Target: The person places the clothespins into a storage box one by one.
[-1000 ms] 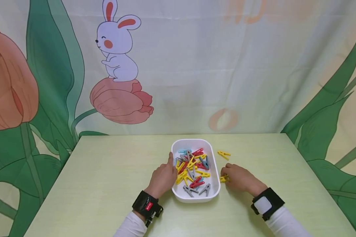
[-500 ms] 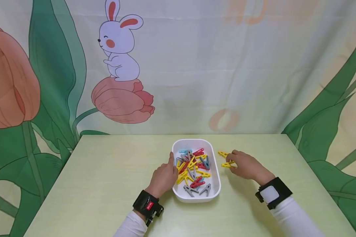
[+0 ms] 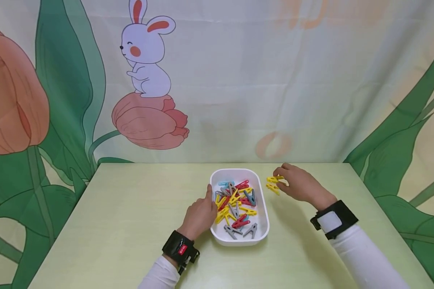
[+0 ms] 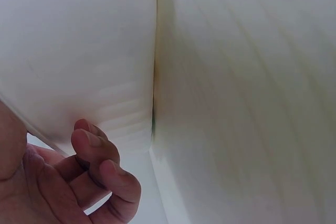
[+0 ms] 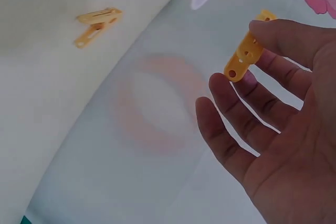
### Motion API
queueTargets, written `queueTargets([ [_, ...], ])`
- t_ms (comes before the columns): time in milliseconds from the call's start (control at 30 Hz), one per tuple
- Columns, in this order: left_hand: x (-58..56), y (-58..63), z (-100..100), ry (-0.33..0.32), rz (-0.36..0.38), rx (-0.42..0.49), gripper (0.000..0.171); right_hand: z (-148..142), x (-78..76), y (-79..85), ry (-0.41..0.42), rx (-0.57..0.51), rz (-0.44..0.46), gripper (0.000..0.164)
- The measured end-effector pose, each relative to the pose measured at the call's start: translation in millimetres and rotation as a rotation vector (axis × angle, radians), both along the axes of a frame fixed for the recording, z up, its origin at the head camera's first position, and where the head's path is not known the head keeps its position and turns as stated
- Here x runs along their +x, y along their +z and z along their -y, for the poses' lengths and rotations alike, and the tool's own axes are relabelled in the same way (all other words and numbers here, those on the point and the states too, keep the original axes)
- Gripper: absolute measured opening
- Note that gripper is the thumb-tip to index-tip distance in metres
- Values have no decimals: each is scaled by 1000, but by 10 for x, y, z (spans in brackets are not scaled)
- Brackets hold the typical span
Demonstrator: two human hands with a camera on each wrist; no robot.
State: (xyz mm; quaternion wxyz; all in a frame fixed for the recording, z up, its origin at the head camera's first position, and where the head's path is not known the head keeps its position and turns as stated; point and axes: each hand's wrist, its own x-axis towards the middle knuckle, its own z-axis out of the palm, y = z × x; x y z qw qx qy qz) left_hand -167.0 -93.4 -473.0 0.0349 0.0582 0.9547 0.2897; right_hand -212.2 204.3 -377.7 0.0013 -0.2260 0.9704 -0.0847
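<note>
My left hand (image 3: 199, 213) holds the near-left wall of a white plastic tray (image 3: 263, 224), index finger along the rim. In the left wrist view its curled fingers (image 4: 123, 182) lie against the outer wall and the thumb side is over the rim. My right hand (image 3: 304, 184) pinches a yellow clothespin (image 5: 245, 51) between thumb and fingertips, raised near the table's back edge. Another yellow clothespin (image 3: 273, 189) lies on the table just right of the tray, below the held one in the head view.
Inside the tray lies a jumble of red clothespins (image 3: 240, 221), grey clothespins (image 3: 251, 230), yellow ones and blue ones. The pale table (image 3: 137, 208) ends at the back against a printed curtain (image 3: 224, 100) with a rabbit and tulips.
My right hand has carried the yellow clothespin from beside the tray's lower right away toward the table's back edge, lifting it past the other one. The left hand and tray stay put.
</note>
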Motion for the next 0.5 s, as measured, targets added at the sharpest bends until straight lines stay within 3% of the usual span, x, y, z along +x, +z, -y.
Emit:
queueTargets([
  [500, -2, -7, 2, 0, -4, -3, 65, 402, -95, 277, 46, -52, -30, 32],
])
